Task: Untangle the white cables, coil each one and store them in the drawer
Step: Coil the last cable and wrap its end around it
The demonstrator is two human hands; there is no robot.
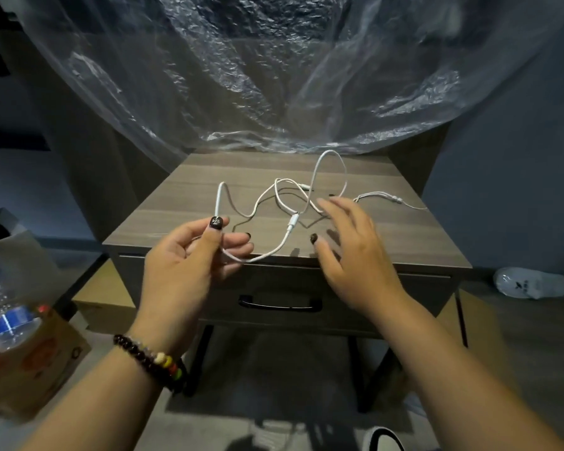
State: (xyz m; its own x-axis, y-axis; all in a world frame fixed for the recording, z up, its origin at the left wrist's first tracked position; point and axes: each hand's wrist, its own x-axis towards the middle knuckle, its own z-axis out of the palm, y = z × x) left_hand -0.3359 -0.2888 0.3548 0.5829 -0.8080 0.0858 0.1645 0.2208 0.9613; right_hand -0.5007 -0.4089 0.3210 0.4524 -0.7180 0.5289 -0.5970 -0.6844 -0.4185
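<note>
1. Left hand (189,255): palm turned up, held at the front-left edge of the nightstand (183,203); thumb and fingers pinch one strand of the white cables (287,203). Beaded bracelet (150,359) on that wrist.
2. Right hand (349,249): palm down, fingers spread and relaxed, grasping nothing; fingertips over the tangle's mid part. Blurred, so can't tell if they touch the cables.
3. Cables: loose tangle on the wood top, center to right. One strand rises in a tall loop toward the back, another humps up above the left thumb, and one sags over the front edge near the left hand. A thin end w/ small inline piece (396,199) trails to the right edge.
4. Drawer (284,297): closed, black handle (280,304) at front center, directly below both hands; inside not visible.
5. Clear plastic sheet (274,76) drapes down behind, its hem reaching the top's back edge.
6. Bare wood on the left and front-right of the top.
7. Floor: cardboard box (30,362) w/ water bottle (4,317) at left; another plastic bottle (531,283) lying at right.
</note>
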